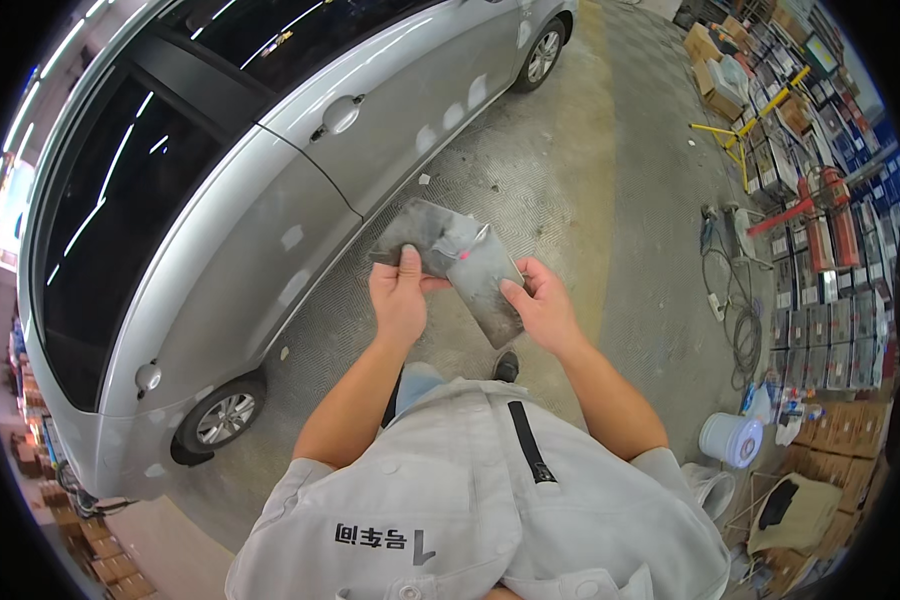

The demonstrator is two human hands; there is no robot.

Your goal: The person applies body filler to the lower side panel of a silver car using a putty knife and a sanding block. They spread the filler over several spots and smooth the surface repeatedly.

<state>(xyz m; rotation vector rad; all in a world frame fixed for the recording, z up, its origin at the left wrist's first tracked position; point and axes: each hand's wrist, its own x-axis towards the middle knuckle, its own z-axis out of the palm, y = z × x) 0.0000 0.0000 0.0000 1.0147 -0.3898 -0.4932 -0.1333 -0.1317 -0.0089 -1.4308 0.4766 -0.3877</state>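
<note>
My left hand (pixel 400 300) grips a dark grey flat plate (pixel 410 222), thumb on top and fingers underneath. In my right hand (pixel 548 310) is a second grey plate (pixel 494 308), pinched at its right edge. The two smeared plates meet at an angle in front of my chest. Grey paste (pixel 455 240) with a small pink dab (pixel 465 255) lies where they meet; whether they touch there I cannot tell. To the left stands a silver car (pixel 240 215) with pale patches on its doors, apart from both hands.
A white lidded bucket (pixel 730 440) stands on the floor at the right. Beyond it are a coiled cable (pixel 745 335), a red tool stand (pixel 820 215), a yellow stand (pixel 740 145) and stacked cartons (pixel 845 430). A folding chair (pixel 795 515) is at the lower right.
</note>
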